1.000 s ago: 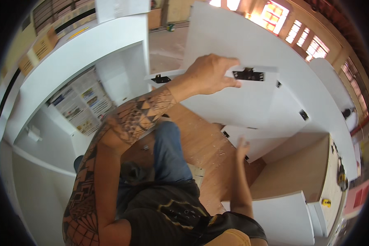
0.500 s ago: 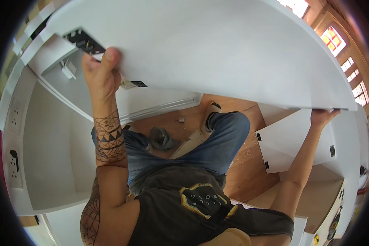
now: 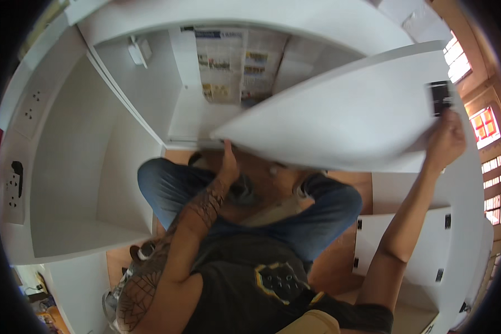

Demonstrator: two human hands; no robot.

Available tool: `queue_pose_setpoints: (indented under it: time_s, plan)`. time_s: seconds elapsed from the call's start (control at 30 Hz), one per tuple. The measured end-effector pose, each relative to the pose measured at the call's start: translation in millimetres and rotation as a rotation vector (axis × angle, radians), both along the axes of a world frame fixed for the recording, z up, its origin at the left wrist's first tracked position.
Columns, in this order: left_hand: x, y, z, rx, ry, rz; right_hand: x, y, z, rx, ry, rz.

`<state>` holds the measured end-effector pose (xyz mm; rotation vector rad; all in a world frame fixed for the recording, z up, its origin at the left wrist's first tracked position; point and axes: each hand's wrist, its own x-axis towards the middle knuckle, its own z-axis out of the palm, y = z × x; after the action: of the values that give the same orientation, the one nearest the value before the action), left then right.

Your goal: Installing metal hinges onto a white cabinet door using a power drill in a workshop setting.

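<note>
White panel, a broad flat board with a black hinge plate fixed near its far right corner, is up in the air between the person's two hands, tilted across the mouth of the open white cabinet that lies in front of the knees. The left hand comes up under the panel's near left corner, its grip pressed on the lower edge with the fingertips hidden behind the board, so I cannot say how far they wrap. The right hand is stretched out at arm's length to the far right edge, its grip closed around that edge just below the hinge plate, thumb on the face. Inside the cabinet, sheets of newspaper line the back wall, and a small white fitting sits on the upper inner wall. More white boards with black fittings lie on the wooden floor to the right (spares or the next pieces, by the look of it). The person sits with legs folded in blue jeans beneath the raised board. To my eye the step in hand is carrying and turning the panel toward the cabinet opening; the next move would call for levelling it, keeping both edges firmly held so it doesn't swing, and lining the hinged side up with the cabinet wall.
</note>
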<state>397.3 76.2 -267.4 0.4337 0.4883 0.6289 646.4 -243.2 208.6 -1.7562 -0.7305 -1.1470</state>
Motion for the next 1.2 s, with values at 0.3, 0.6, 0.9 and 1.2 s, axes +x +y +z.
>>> queue_pose_setpoints:
  time_s: [0.3, 0.6, 0.9, 1.2]
  plan:
    - [9, -23, 8, -0.017, 0.288, -0.193, -81, 118, -61, -0.398, -0.309, 0.127]
    - [3, -31, 12, 0.849, 0.547, -0.378, -68, 146, -86, -0.527, -0.359, 0.121]
    - [-28, -22, 26, -0.170, 0.643, 0.082, -92, 182, -106, -0.589, -0.158, 0.160]
    - [-112, 0, 53, -0.116, 0.887, 0.391, -65, 157, -141, -0.776, -0.170, 0.018]
